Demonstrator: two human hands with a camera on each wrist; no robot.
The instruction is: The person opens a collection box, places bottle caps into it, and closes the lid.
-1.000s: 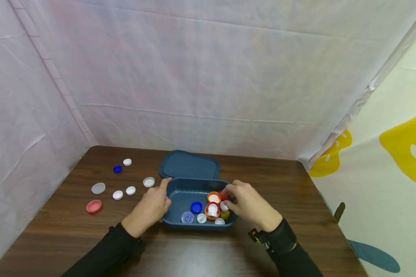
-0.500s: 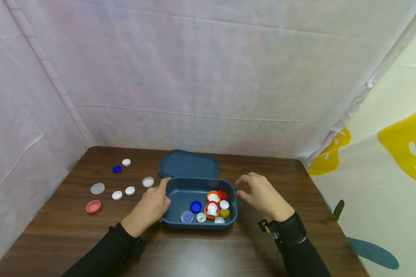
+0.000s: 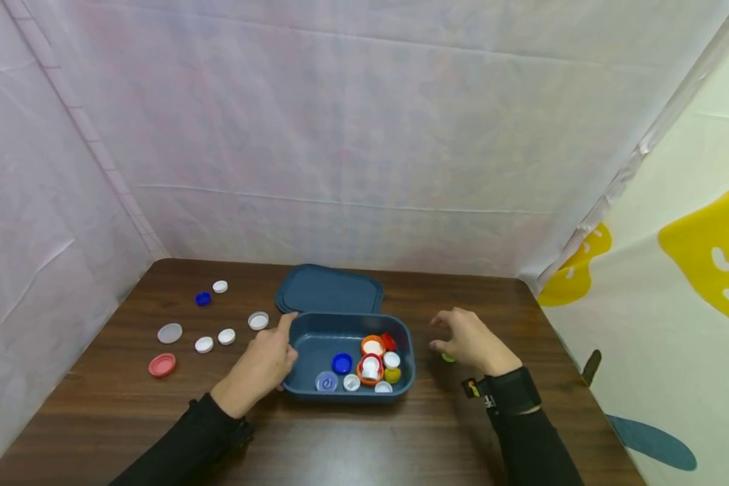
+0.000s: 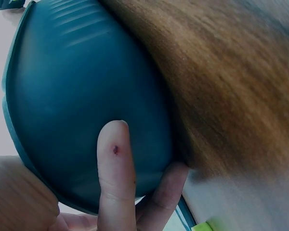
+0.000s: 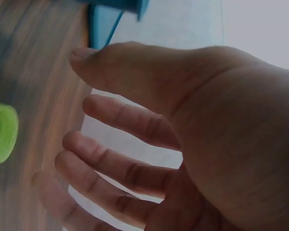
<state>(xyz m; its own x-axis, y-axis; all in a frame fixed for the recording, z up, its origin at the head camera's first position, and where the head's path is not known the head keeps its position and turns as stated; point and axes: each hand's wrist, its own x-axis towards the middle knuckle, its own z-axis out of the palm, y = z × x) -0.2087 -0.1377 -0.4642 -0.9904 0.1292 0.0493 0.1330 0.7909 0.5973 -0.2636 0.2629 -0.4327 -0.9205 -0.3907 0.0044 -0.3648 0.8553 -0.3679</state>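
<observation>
A blue-grey rectangular box (image 3: pixel 316 337) stands mid-table, several bottle caps in its right part. Blue cap (image 3: pixel 342 363), red cap (image 3: pixel 388 342) and yellow cap (image 3: pixel 392 375) lie among white and orange ones. My left hand (image 3: pixel 261 368) grips the box's left end, the index finger over the rim; in the left wrist view the thumb (image 4: pixel 116 178) lies along the outer wall (image 4: pixel 82 106). Right of the box, my right hand (image 3: pixel 474 341) hovers with loosely bent fingers, holding nothing. A lime-green cap (image 5: pixel 2 132) lies on the table below it, apart from the fingers, mostly covered in the head view.
Left of the box lie several loose caps, among them a pink-red cap (image 3: pixel 162 365), a translucent cap (image 3: pixel 170 333) and a small blue cap (image 3: pixel 203 298). A blue-grey lid (image 3: pixel 331 287) lies behind the box. White cloth (image 3: pixel 340 135) hangs beyond the table's back edge.
My right hand has moved out of the box to the right. The lime-green cap has come into sight under it. The left hand has stayed on the box.
</observation>
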